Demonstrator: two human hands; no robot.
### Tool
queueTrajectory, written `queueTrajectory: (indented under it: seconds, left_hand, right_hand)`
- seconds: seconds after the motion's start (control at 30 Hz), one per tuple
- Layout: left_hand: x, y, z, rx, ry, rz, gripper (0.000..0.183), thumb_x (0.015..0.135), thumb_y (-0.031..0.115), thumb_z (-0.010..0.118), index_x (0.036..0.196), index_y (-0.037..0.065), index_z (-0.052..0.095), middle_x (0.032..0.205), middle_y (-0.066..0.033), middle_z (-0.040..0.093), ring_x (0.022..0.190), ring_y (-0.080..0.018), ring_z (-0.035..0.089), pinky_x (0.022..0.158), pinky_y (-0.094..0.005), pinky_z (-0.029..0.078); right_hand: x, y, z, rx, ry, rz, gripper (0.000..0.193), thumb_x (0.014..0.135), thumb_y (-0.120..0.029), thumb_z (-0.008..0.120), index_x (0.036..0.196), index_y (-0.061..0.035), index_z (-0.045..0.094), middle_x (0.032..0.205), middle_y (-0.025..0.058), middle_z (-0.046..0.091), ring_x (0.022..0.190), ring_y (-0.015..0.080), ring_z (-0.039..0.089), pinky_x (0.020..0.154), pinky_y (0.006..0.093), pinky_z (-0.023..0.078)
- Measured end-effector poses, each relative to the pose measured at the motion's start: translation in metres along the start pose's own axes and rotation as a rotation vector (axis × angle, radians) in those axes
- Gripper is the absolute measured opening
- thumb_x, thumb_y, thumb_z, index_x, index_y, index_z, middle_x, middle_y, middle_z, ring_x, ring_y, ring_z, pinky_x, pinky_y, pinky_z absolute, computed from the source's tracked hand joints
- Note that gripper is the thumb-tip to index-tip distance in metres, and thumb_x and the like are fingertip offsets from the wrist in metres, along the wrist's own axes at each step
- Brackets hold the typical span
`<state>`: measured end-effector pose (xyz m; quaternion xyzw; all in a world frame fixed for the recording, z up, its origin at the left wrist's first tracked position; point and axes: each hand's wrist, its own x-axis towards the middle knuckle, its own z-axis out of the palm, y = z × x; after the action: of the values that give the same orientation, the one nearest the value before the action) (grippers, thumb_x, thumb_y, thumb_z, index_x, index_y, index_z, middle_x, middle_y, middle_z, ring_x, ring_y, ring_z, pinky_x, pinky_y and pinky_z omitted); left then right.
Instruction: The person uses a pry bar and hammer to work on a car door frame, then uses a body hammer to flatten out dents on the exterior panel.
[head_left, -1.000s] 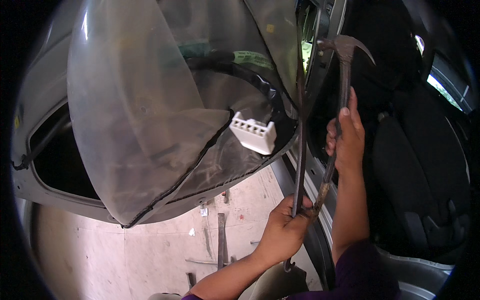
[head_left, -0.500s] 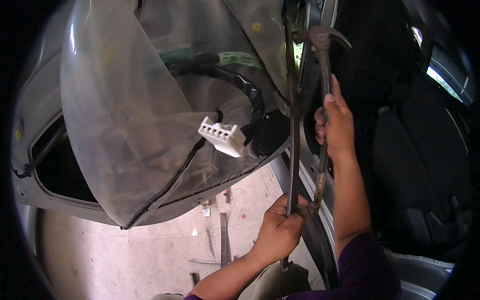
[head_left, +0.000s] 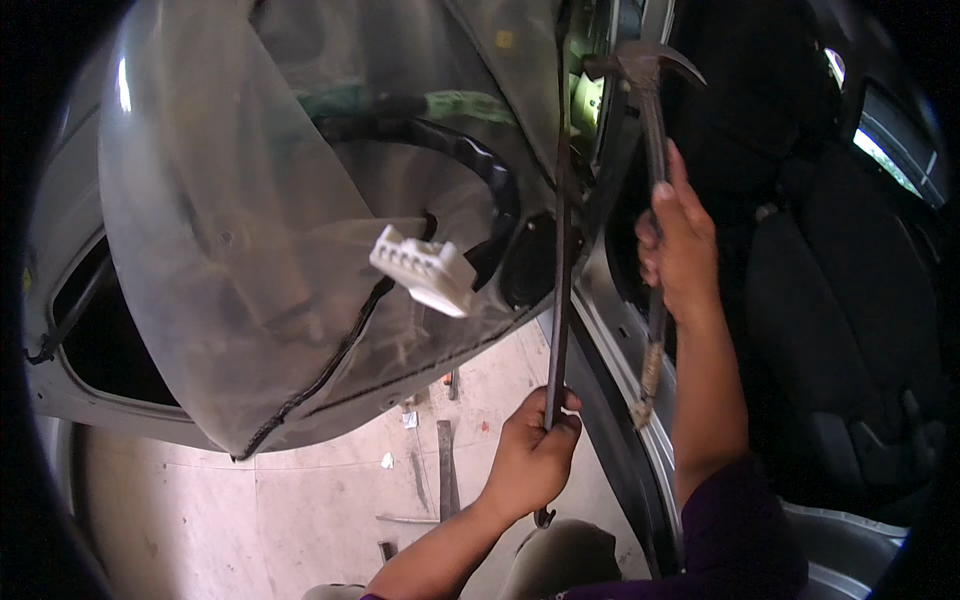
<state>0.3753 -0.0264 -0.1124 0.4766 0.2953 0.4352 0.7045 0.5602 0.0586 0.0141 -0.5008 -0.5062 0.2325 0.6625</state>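
Observation:
My left hand (head_left: 532, 452) is closed around the lower part of a long dark metal pry bar (head_left: 562, 270) that stands nearly upright, its hooked lower end poking out below the fist. The bar's upper end runs up between the car door and the body, where its tip is hard to make out. My right hand (head_left: 683, 245) grips a rusty claw hammer (head_left: 652, 130) by its handle, with the head up and the claw to the right. The hammer's face is close beside the bar; whether they touch I cannot tell. Worn wrapping covers the handle's lower end.
At left an opened car door (head_left: 150, 425) is covered with a translucent plastic sheet (head_left: 240, 230). A white connector plug (head_left: 424, 270) on a black cable hangs before it. Dark seats (head_left: 850, 340) are at right. Flat metal bars (head_left: 446, 470) and scraps lie on the pale floor.
My left hand and the pry bar have shifted left, and the bar now stands farther from the hammer's handle. The hammer has risen slightly. The door and plug appear farther left.

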Motion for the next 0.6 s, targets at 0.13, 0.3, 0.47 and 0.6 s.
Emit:
queueTrajectory:
  seconds: [0.13,0.3,0.47,0.6]
  left_hand:
    - [-0.005,-0.005,0.013,-0.023,-0.032,0.092,0.015,0.094,0.003,0.050,0.108,0.008,0.053,0.065,0.0049,0.046,0.049,-0.0043,0.039,0.044,-0.0235,0.030]
    - [-0.008,-0.018,0.015,-0.002,-0.029,0.027,0.015,0.095,0.005,0.051,0.109,0.007,0.053,0.066,0.0049,0.047,0.052,-0.0040,0.040,0.047,-0.0230,0.031]
    - [-0.011,-0.027,0.011,0.040,-0.040,0.063,0.015,0.094,0.005,0.053,0.109,0.007,0.053,0.067,0.0046,0.046,0.054,-0.0041,0.040,0.048,-0.0236,0.032]
    - [-0.008,-0.034,0.008,0.006,-0.068,0.117,0.013,0.095,0.004,0.052,0.108,0.007,0.053,0.068,0.0046,0.046,0.055,-0.0040,0.040,0.049,-0.0239,0.032]
  right_hand:
    - [-0.028,0.011,-0.015,0.072,0.084,-0.128,0.067,0.098,-0.040,0.053,0.156,-0.0240,0.023,0.059,-0.0008,0.043,0.041,0.0048,0.040,0.035,0.0202,0.033]
    - [-0.065,0.021,-0.033,0.146,0.146,-0.103,0.075,0.095,-0.045,0.057,0.156,-0.0197,0.022,0.057,-0.0013,0.043,0.038,0.0052,0.042,0.032,0.0198,0.033]
    - [-0.084,0.031,-0.037,0.061,0.225,-0.084,0.079,0.093,-0.047,0.058,0.156,-0.0160,0.021,0.056,-0.0009,0.043,0.037,0.0049,0.041,0.032,0.0205,0.033]
    - [-0.088,0.031,-0.033,0.060,0.251,-0.057,0.079,0.094,-0.047,0.057,0.156,-0.0156,0.021,0.056,-0.0011,0.043,0.037,0.0050,0.040,0.031,0.0212,0.032]
